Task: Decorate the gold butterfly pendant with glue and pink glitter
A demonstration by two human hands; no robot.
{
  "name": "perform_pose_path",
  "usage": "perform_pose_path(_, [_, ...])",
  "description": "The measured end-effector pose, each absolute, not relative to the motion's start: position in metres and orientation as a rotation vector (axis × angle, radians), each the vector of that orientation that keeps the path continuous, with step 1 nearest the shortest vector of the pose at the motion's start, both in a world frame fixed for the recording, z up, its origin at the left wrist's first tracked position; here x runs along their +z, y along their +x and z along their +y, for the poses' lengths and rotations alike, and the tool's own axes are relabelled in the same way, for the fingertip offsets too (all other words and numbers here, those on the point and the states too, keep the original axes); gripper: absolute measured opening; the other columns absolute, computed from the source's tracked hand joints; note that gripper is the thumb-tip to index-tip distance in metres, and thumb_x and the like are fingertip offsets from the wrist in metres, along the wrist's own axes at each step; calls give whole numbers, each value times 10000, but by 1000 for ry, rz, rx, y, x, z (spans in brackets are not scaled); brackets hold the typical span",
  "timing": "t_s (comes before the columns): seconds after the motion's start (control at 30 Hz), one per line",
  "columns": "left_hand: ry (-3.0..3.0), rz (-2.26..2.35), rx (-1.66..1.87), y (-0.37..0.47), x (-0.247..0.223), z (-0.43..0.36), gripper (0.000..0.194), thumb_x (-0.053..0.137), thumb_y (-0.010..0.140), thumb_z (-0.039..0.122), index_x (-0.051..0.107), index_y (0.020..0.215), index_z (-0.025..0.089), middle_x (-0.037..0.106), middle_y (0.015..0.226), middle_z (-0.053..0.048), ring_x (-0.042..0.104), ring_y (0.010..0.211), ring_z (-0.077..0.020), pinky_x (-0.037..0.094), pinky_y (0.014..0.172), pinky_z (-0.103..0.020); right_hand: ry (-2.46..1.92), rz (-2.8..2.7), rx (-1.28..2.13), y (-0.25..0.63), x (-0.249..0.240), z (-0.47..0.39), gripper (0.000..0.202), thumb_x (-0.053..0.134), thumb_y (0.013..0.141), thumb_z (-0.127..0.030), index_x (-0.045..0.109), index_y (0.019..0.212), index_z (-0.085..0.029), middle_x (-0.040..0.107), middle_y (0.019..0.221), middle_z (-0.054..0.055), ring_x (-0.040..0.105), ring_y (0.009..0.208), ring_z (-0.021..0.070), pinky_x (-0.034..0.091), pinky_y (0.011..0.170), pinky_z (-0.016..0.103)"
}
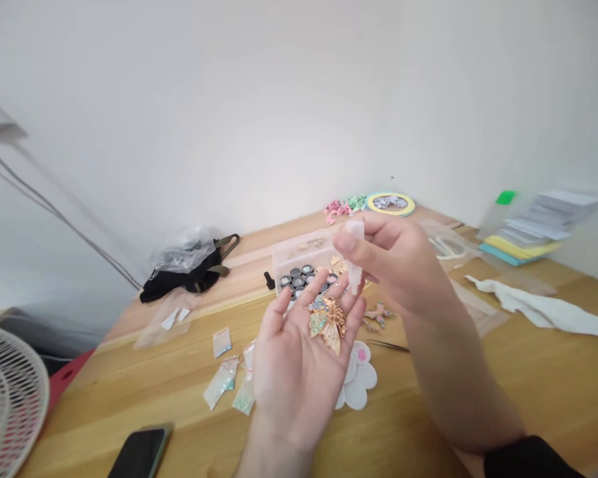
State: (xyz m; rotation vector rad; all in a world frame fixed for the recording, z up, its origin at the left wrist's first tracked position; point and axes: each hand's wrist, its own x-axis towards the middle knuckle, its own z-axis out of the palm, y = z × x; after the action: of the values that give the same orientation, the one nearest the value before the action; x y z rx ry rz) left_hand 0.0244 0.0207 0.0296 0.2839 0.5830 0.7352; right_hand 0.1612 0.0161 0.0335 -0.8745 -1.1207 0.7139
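My left hand (303, 372) is palm up with its fingers stretched, holding gold butterfly charms (329, 325) with a fine chain bunched among them. Blue, green and pale cream colour their wings. Just above its fingertips, my right hand (389, 255) pinches a small whitish plastic bag (355, 259) between thumb and fingers; its narrow end hangs down. What the bag contains, if anything, I cannot make out. Behind the left fingers stands a clear plastic box (282, 260) with several dark round pieces (296, 273). Another butterfly charm (379, 313) lies on the table beyond my left hand.
Tweezers (389, 345) and white petal-shaped palette pieces (356, 395) lie close by. Small zip bags (222, 382) are left of my hand, a phone (140, 453) nearer. A black bag (179, 275), torn white paper (543, 305), stacked cards (538, 229) and a fan (10, 398) surround the work area.
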Motion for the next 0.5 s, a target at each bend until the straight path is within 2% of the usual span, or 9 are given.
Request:
perform_pose_path(0.13, [304,636,726,26,29,18,449,372,1024,402,570,1324,133,741,1108,-164,741,1102,-263,543,1029,-392,-833,-1125,748,164,34,17,421,884,670,-476,580,632,-188,470,508,-88,415,411,33,343,347,147])
perform_pose_path(0.37, [309,589,722,30,28,16,495,330,1036,406,549,1384,130,770,1114,-154,743,1105,-227,526,1057,-378,-855,-1216,818,166,33,14,411,796,764,-539,600,655,-194,512,474,-78,493,389,58,424,360,161])
perform_pose_path(0.5, [311,571,712,30,27,15,513,326,1036,422,526,1410,132,764,1136,-161,736,1123,-230,536,1040,-377,-889,-1237,800,166,34,15,461,760,789,-574,579,627,-183,540,480,-61,528,404,59,415,359,146])
